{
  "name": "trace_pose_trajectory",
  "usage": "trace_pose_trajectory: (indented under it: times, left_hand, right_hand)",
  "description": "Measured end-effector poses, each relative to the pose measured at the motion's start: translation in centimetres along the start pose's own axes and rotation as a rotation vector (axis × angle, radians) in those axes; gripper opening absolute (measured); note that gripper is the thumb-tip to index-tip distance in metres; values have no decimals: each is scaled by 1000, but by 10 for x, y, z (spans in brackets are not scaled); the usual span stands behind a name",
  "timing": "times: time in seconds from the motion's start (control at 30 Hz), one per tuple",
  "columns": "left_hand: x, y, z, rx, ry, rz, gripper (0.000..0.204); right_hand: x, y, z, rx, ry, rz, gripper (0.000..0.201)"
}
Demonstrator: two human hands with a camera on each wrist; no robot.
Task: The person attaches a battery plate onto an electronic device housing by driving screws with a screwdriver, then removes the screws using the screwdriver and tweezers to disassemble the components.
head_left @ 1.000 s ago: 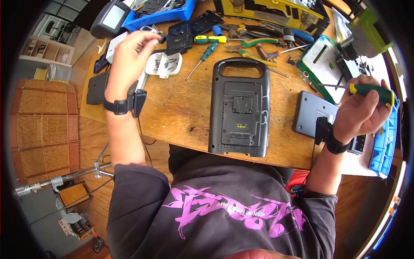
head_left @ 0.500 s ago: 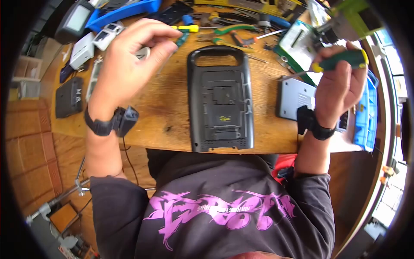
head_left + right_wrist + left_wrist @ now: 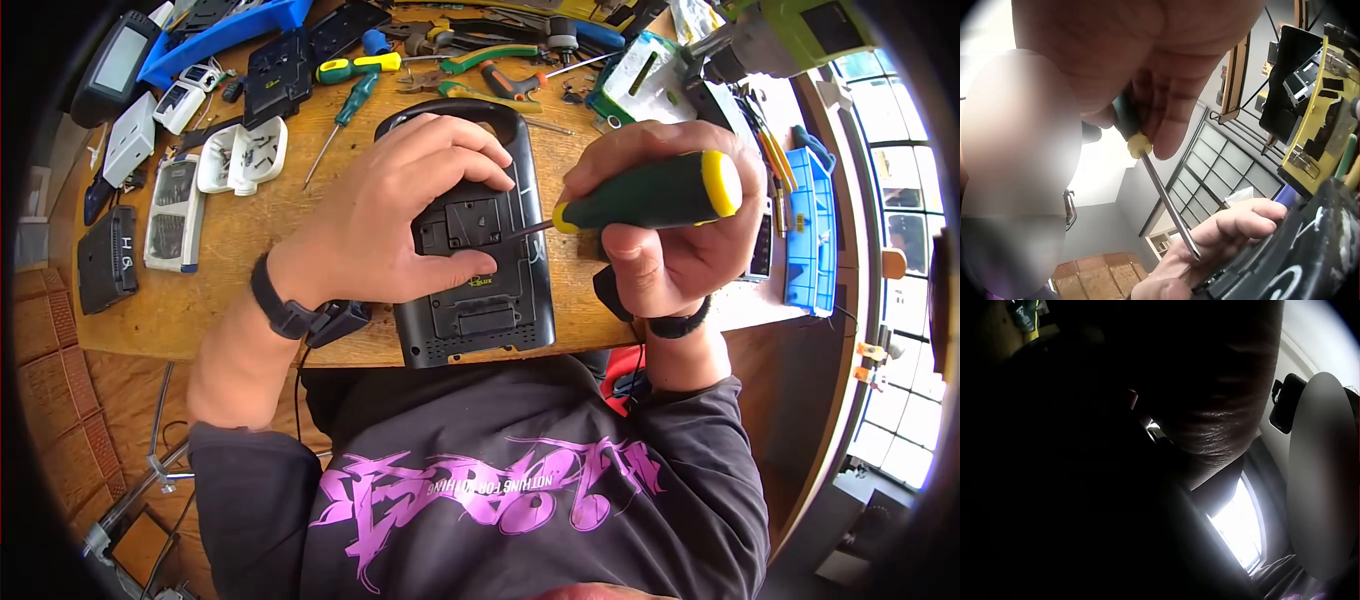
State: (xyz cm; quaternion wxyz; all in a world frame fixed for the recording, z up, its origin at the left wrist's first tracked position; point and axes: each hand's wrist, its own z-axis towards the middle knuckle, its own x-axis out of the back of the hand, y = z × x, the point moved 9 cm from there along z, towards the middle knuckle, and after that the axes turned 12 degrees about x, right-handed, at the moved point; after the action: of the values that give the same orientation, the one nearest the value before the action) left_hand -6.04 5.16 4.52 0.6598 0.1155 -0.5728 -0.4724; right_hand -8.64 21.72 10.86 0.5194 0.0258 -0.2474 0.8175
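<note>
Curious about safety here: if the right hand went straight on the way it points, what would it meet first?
Probably the black case, screwdriver tip first, near the left hand; depth is unclear.

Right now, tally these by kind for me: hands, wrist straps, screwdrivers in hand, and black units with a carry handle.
Hands: 2, left hand and right hand
Straps: 2, left strap and right strap
Screwdriver in hand: 1
Black handled unit: 1
Total: 6
</note>
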Motion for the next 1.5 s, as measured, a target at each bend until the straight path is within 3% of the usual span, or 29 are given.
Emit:
trace_pose_trajectory:
  times: [0.2,0.8,0.87,1.03,1.13,1.17,1.2,1.27,1.43,1.5]
  left_hand:
    - [2,-4,-4,-40,69,-40,56]
    - [5,-7,-3,-107,119,-68,48]
    - [8,-6,-4,-120,159,-81,47]
    - [9,-2,-7,-138,148,-17,44]
    - [8,-4,-8,-111,148,-62,44]
    - [9,-4,-9,-110,153,-59,44]
    - [10,-4,-10,-119,165,-50,44]
    - [9,-5,-12,-118,180,-48,44]
    - [7,-4,-9,-156,104,-77,42]
    - [10,-2,-7,-174,142,-84,36]
  right_hand:
    - [-9,8,-8,-9,-13,159,62]
    - [-9,-3,11,-14,-85,71,52]
    - [-14,-6,29,-149,-319,-209,54]
    - [-26,-11,68,-259,-530,-259,42]
    - [-45,-2,62,-247,-844,-408,35]
    - [-43,8,54,-376,-807,-378,34]
    - [-43,7,57,-373,-809,-379,34]
    - [-32,1,72,-359,-637,-356,32]
    - [-22,-3,76,-508,-613,-173,41]
    - [-10,-8,67,-162,-380,72,41]
